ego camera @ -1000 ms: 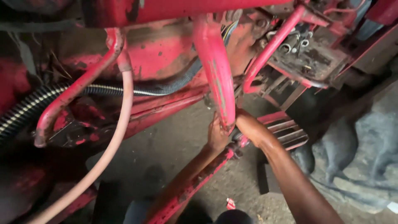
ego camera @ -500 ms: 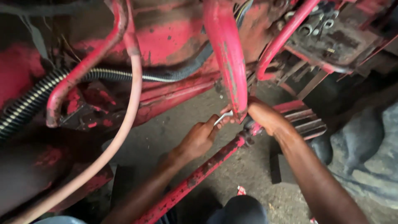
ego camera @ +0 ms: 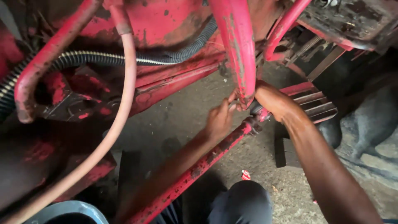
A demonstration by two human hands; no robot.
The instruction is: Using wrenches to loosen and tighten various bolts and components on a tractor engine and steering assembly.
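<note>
In the middle of the frame, the left hand (ego camera: 219, 118) touches the lower end of the red curved bar (ego camera: 238, 49) with loosely bent fingers. Just right of it, the right hand (ego camera: 275, 101) is clenched around the red rod (ego camera: 195, 172) joint below the bar.

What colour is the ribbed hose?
Black, with a pale stripe along part of it; the ribbed hose shows best in the head view.

Chipped matt red painted metal arm (ego camera: 238, 49), ribbed black plastic hose (ego camera: 124, 60)
</note>
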